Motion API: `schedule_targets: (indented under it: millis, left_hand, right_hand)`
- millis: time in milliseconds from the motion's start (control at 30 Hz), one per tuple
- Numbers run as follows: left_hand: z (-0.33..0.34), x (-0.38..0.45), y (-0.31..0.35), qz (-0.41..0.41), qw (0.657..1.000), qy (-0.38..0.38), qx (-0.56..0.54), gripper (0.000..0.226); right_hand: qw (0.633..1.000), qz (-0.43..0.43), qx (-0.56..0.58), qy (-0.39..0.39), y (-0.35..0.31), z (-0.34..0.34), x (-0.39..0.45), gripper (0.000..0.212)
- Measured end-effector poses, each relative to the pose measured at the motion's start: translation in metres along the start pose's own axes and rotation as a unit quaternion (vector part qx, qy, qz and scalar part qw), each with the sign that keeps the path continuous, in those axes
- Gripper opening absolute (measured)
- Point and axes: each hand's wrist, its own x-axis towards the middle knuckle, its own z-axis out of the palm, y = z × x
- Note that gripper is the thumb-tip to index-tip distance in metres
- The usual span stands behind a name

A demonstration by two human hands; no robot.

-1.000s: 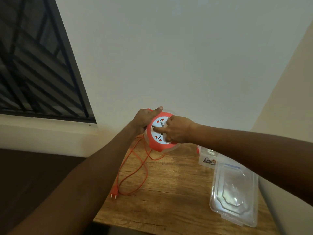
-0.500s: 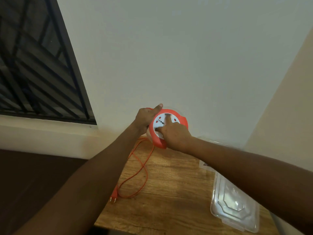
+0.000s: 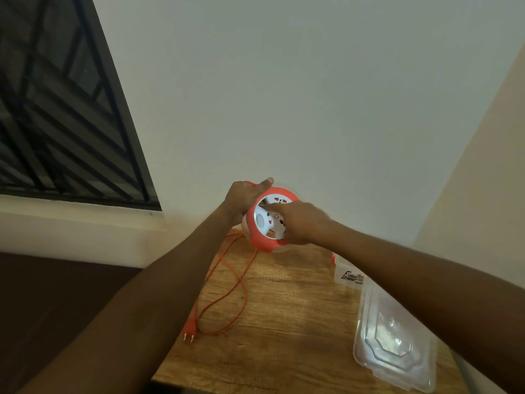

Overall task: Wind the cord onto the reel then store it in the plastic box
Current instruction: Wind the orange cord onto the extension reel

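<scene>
- One reel is gripped by the left hand; the right hand presses its face.
- One cord and one plug are seen below the reel.
- One plastic box and one lid lie to its right.

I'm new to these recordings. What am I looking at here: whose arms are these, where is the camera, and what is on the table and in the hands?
There is no machine here: a person works with bare hands, and the single camera sits on their head, looking forward and down. The left hand grips the rim of a round orange cord reel, lifted above a wooden table. The right hand presses a finger on the reel's white socket face. Orange cord hangs from the reel and loops on the table, ending in a plug. To the right lie a clear lid and, partly hidden by the arm, the plastic box.
</scene>
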Motion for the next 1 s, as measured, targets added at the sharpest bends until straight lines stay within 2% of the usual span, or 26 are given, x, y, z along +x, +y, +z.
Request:
schedule_targets:
  millis: [67, 133, 200, 400, 567, 667, 733, 867, 1000]
  left_hand:
    - [-0.002, 0.001, -0.003, 0.000, 1.000, -0.014, 0.004, 0.061]
    - [0.000, 0.002, -0.004, 0.000, 1.000, -0.029, -0.007, 0.064]
    - [0.002, 0.002, -0.002, 0.000, 0.999, -0.042, -0.006, 0.056]
    - [0.004, 0.001, 0.003, -0.006, 0.999, -0.053, -0.007, 0.043]
    - [0.005, -0.001, 0.007, -0.012, 0.996, -0.080, -0.023, 0.045]
    - [0.008, -0.001, 0.007, -0.006, 0.997, -0.080, -0.016, 0.055]
    - [0.007, -0.001, 0.006, -0.003, 0.997, -0.083, -0.010, 0.054]
    - [0.002, -0.004, 0.007, -0.001, 0.995, -0.086, -0.046, 0.048]
    - [-0.001, -0.004, 0.012, 0.003, 0.996, -0.066, -0.061, 0.049]
  right_hand:
    - [0.986, -0.045, -0.158, 0.022, 0.015, -0.004, -0.005, 0.085]
    - [0.958, -0.098, -0.264, 0.045, 0.015, -0.005, -0.008, 0.082]
    - [0.925, -0.146, -0.345, 0.065, 0.011, -0.004, -0.009, 0.079]
    - [0.876, -0.264, -0.396, 0.077, 0.017, -0.002, -0.012, 0.062]
    - [0.881, -0.229, -0.415, -0.007, 0.009, -0.012, -0.012, 0.062]
    - [0.860, -0.223, -0.457, -0.042, -0.001, -0.018, -0.009, 0.061]
    - [0.850, -0.232, -0.470, -0.058, -0.006, -0.022, -0.006, 0.063]
    - [0.861, -0.246, -0.445, -0.011, -0.003, -0.027, -0.003, 0.062]
    - [0.933, -0.133, -0.325, 0.081, -0.001, -0.016, 0.001, 0.072]
